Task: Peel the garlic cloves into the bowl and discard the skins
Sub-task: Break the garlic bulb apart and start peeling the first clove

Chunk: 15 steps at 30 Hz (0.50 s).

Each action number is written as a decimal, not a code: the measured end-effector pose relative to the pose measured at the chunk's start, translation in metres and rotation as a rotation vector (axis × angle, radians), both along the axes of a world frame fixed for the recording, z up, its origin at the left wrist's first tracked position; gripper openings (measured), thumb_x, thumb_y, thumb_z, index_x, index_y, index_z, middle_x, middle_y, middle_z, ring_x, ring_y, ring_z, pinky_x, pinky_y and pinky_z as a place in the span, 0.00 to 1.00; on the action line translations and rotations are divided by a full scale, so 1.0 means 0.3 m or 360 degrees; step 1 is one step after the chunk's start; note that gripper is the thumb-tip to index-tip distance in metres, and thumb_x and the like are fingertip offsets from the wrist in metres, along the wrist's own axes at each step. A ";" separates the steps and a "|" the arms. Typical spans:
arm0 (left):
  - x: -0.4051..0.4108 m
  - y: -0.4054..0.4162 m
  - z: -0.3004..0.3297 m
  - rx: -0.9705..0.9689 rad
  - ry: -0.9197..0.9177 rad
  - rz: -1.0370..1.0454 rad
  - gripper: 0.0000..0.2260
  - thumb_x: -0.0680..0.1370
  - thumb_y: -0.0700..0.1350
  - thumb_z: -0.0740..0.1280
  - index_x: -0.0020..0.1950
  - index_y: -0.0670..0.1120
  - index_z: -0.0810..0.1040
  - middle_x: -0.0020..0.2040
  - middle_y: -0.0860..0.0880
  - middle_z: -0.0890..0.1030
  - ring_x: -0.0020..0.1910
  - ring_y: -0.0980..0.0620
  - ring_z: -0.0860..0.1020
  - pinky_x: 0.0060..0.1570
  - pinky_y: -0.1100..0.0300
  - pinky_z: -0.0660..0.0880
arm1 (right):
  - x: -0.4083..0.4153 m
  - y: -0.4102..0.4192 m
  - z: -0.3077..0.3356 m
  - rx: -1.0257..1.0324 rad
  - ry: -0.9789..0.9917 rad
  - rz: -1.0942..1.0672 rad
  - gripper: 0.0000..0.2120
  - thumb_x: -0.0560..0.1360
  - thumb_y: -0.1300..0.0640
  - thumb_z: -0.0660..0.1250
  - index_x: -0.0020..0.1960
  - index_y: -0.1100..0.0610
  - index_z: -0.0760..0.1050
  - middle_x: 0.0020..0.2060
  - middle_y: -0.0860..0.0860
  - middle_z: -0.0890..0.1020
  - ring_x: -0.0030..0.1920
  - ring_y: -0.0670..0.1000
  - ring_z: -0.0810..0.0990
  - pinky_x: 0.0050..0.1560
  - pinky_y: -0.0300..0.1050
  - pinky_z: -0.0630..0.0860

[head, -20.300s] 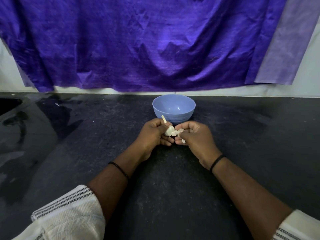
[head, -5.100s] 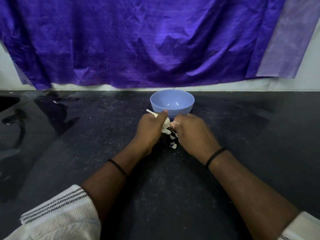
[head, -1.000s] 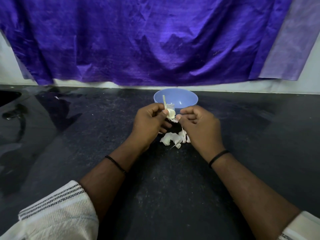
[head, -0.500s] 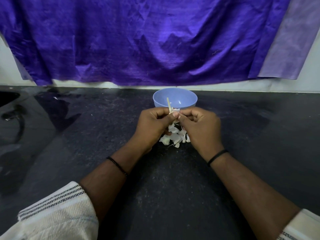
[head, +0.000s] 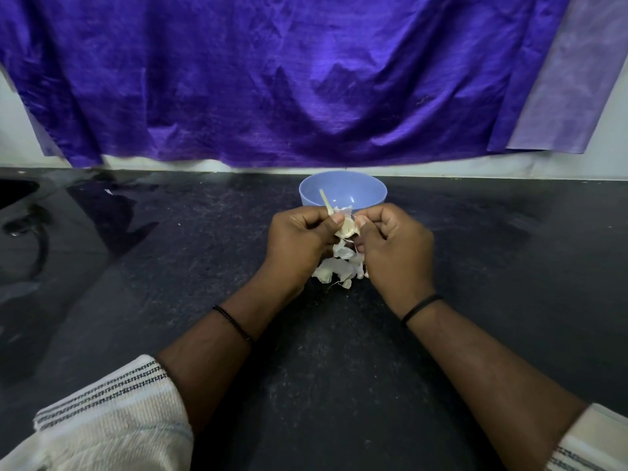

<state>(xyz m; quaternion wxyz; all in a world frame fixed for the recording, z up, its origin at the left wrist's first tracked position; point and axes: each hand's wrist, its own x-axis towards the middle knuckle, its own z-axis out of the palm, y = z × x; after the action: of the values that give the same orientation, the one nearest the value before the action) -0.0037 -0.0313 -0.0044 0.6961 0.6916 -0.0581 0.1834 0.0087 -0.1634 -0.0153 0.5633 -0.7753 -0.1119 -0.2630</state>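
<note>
While your left hand (head: 299,241) and right hand (head: 394,244) both pinch the pale garlic clove (head: 347,227) just near of the smooth round blue bowl (head: 343,191), papery skins (head: 338,268) lie crumpled on the speckled dark surface (head: 339,368) beneath.

The garlic (head: 347,227) sits between the fingers (head: 334,223) of the left hand (head: 299,244) and those of the right hand (head: 396,248). Just behind the fingers stands the bowl (head: 342,192) on the counter (head: 339,368); below them, between both hands, lie the skins (head: 338,270).
</note>
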 end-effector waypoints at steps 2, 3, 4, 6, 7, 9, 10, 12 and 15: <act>0.002 0.006 0.004 -0.0047 0.0042 -0.0017 0.06 0.79 0.38 0.69 0.46 0.37 0.84 0.33 0.46 0.83 0.30 0.53 0.79 0.30 0.62 0.76 | 0.000 0.003 0.002 0.0051 0.0007 0.0007 0.06 0.78 0.61 0.68 0.45 0.53 0.81 0.34 0.46 0.84 0.35 0.44 0.84 0.39 0.51 0.82; 0.004 0.011 0.005 -0.0086 0.0068 -0.0016 0.06 0.79 0.38 0.69 0.46 0.37 0.84 0.34 0.44 0.83 0.31 0.51 0.80 0.30 0.61 0.77 | -0.002 0.005 0.003 0.0077 0.0012 0.0016 0.06 0.79 0.61 0.68 0.45 0.53 0.80 0.35 0.46 0.84 0.36 0.44 0.84 0.40 0.51 0.82; 0.008 0.018 0.005 -0.0131 0.0095 -0.0010 0.07 0.79 0.39 0.69 0.47 0.36 0.84 0.36 0.42 0.83 0.33 0.49 0.81 0.32 0.59 0.79 | -0.002 0.007 0.004 0.0103 0.0019 0.0025 0.06 0.79 0.60 0.68 0.45 0.52 0.80 0.35 0.47 0.84 0.36 0.44 0.84 0.40 0.51 0.82; 0.014 0.033 0.006 -0.0213 0.0135 0.0010 0.08 0.80 0.40 0.69 0.48 0.35 0.82 0.38 0.37 0.82 0.37 0.43 0.81 0.35 0.56 0.81 | 0.000 0.010 0.003 0.0132 0.0041 0.0044 0.07 0.78 0.60 0.69 0.43 0.50 0.80 0.35 0.46 0.84 0.37 0.44 0.84 0.42 0.50 0.83; 0.017 0.040 0.006 -0.0226 0.0147 0.0032 0.09 0.80 0.41 0.69 0.49 0.35 0.82 0.38 0.36 0.81 0.37 0.42 0.80 0.35 0.55 0.81 | 0.000 0.012 0.003 0.0109 0.0054 0.0050 0.07 0.77 0.60 0.70 0.43 0.50 0.80 0.35 0.45 0.84 0.37 0.44 0.83 0.43 0.48 0.82; 0.020 0.049 0.006 -0.0203 0.0148 0.0096 0.08 0.79 0.43 0.70 0.46 0.37 0.82 0.35 0.41 0.81 0.32 0.49 0.78 0.33 0.55 0.80 | -0.005 0.014 0.000 0.0025 0.0087 0.0091 0.05 0.75 0.59 0.71 0.41 0.51 0.82 0.35 0.44 0.84 0.37 0.42 0.83 0.42 0.42 0.80; 0.020 0.051 0.007 -0.0187 0.0144 0.0129 0.08 0.79 0.43 0.70 0.45 0.39 0.82 0.33 0.46 0.81 0.30 0.53 0.77 0.32 0.56 0.79 | -0.007 0.014 -0.005 -0.0031 0.0115 0.0128 0.05 0.75 0.59 0.72 0.41 0.52 0.82 0.34 0.43 0.84 0.37 0.41 0.82 0.41 0.39 0.79; 0.016 0.054 0.011 -0.0163 0.0127 0.0166 0.07 0.78 0.43 0.71 0.43 0.41 0.82 0.32 0.49 0.80 0.29 0.53 0.76 0.31 0.56 0.77 | -0.009 0.014 -0.016 -0.0236 0.0162 0.0194 0.04 0.74 0.58 0.73 0.42 0.52 0.83 0.34 0.43 0.84 0.37 0.40 0.81 0.39 0.35 0.77; 0.007 0.055 0.018 -0.0143 0.0119 0.0154 0.06 0.77 0.44 0.72 0.43 0.42 0.83 0.34 0.46 0.82 0.31 0.51 0.78 0.30 0.57 0.76 | -0.007 0.010 -0.028 -0.0523 0.0150 0.0185 0.01 0.73 0.56 0.74 0.43 0.51 0.84 0.35 0.41 0.83 0.36 0.37 0.79 0.38 0.35 0.74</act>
<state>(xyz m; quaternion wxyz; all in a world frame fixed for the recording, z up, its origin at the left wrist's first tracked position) -0.0016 -0.0149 0.0011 0.7184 0.6681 0.0097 0.1935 0.0066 -0.1604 -0.0235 0.4478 -0.8606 -0.1715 -0.1715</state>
